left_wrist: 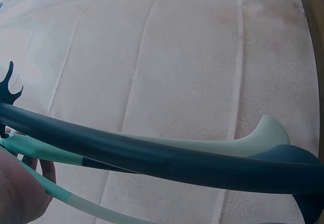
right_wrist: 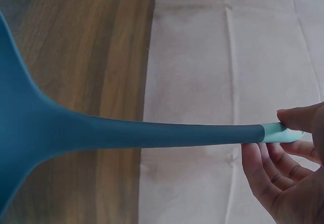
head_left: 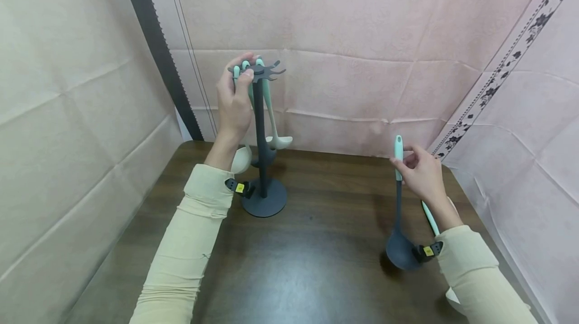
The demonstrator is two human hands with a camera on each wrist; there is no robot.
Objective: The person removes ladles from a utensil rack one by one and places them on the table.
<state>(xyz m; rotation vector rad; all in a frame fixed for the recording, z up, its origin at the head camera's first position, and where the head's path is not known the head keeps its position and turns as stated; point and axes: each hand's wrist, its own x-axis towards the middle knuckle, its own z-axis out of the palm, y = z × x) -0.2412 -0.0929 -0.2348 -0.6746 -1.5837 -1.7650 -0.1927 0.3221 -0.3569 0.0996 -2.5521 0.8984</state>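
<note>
My left hand (head_left: 233, 108) grips the hooked top of a dark grey utensil stand (head_left: 260, 133), its thumb on the hook ring. Several mint-handled utensils hang there beside the fingers, among them a cream ladle (head_left: 280, 142), a cream rounded head (head_left: 242, 159) and a dark one (head_left: 268, 156) partly behind the post. Off to the right, my right hand (head_left: 422, 173) pinches the mint handle of a dark ladle (right_wrist: 177, 135) between thumb and fingers. That ladle is upright, bowl down, just over the table; whether it touches is hard to tell.
Under the right forearm lies another mint-handled utensil (head_left: 429, 217), mostly hidden, with a cream part (head_left: 454, 298) showing by the sleeve. The brown wooden table (head_left: 316, 243) meets a cloth-covered wall (head_left: 344, 88) at the back, with more cloth on both sides.
</note>
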